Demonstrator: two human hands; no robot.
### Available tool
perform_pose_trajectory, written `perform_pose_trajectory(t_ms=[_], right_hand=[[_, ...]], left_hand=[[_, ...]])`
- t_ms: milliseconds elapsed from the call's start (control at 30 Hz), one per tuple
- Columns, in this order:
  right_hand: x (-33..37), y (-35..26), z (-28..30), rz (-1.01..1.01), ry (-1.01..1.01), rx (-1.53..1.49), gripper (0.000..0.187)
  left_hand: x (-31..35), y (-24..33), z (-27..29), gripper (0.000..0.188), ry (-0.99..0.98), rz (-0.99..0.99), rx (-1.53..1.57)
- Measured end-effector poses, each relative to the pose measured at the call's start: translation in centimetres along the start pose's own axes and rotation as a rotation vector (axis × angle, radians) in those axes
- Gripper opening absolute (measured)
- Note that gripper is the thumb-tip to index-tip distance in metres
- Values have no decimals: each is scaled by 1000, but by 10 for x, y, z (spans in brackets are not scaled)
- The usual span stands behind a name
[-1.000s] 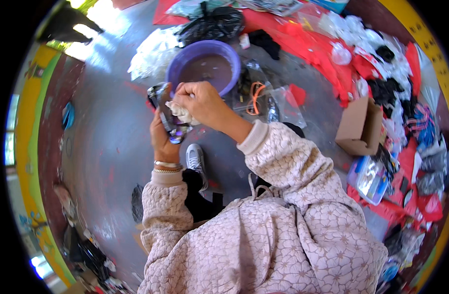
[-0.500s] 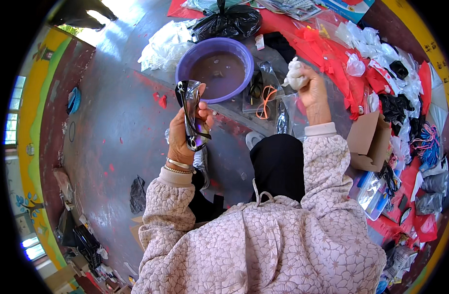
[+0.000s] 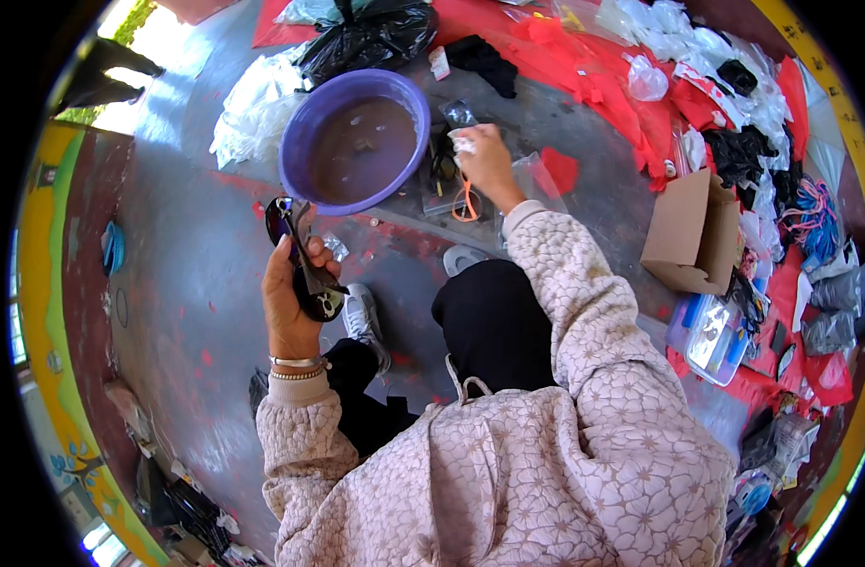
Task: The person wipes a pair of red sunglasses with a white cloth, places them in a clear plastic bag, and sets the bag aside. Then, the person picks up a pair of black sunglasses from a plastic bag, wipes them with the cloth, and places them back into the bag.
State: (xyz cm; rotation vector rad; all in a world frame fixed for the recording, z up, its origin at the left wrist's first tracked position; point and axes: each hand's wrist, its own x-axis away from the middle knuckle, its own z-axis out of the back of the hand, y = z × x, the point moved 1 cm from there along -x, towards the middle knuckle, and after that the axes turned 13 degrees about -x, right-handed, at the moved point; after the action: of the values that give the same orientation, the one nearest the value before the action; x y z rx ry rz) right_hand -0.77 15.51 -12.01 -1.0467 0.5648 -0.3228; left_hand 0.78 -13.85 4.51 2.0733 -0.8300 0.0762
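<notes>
My left hand (image 3: pixel 292 300) is closed round a pair of dark sunglasses (image 3: pixel 319 291) with a light-coloured ornament near one hinge, held up in front of the basin. Stretched out to the far side, my right hand (image 3: pixel 490 163) grips a crumpled white cloth (image 3: pixel 462 144), mostly covered by the fingers. Just below that hand lie orange-framed glasses (image 3: pixel 466 206), and dark-framed glasses (image 3: pixel 442 168) rest beside them on clear plastic bags. Left of these stands a purple basin (image 3: pixel 289 156) of murky water.
A black plastic bag (image 3: pixel 376 42) and white plastic (image 3: pixel 248 113) lie behind the basin. To the right are an open cardboard box (image 3: pixel 683 231), a clear plastic tub (image 3: pixel 711 340) and piled bags on red sheeting (image 3: pixel 593 99). A person's dark-clothed legs (image 3: pixel 102 76) show at the far left.
My right hand has reached forward and left with the cloth, toward the glasses by the basin. My left hand has turned the sunglasses. The whole view has shifted.
</notes>
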Motion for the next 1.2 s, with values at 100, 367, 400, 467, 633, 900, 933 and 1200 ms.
perform_pose_trajectory(t_ms=[100,367,400,467,633,900,933,1200], right_hand=[[4,0,-12,27,-172,107,22],[9,2,31,-114,-160,119,29],[13,14,53,-218,-85,142,26],[26,30,101,-415,9,251,23],[70,77,159,-672,97,288,28],[88,83,152,-673,24,393,36],[90,85,146,-655,-26,419,36],[81,101,165,-385,-35,-6,12]], left_hand=[[0,-4,-1,50,-37,16,-13],[4,-10,3,49,38,69,-28],[1,-10,3,49,39,76,-25],[0,-8,0,49,27,71,-33],[-1,-9,-2,49,-31,73,-25],[-3,-14,2,49,-87,67,1],[0,-13,4,49,-84,48,-5],[3,-6,3,50,-18,-75,-117]])
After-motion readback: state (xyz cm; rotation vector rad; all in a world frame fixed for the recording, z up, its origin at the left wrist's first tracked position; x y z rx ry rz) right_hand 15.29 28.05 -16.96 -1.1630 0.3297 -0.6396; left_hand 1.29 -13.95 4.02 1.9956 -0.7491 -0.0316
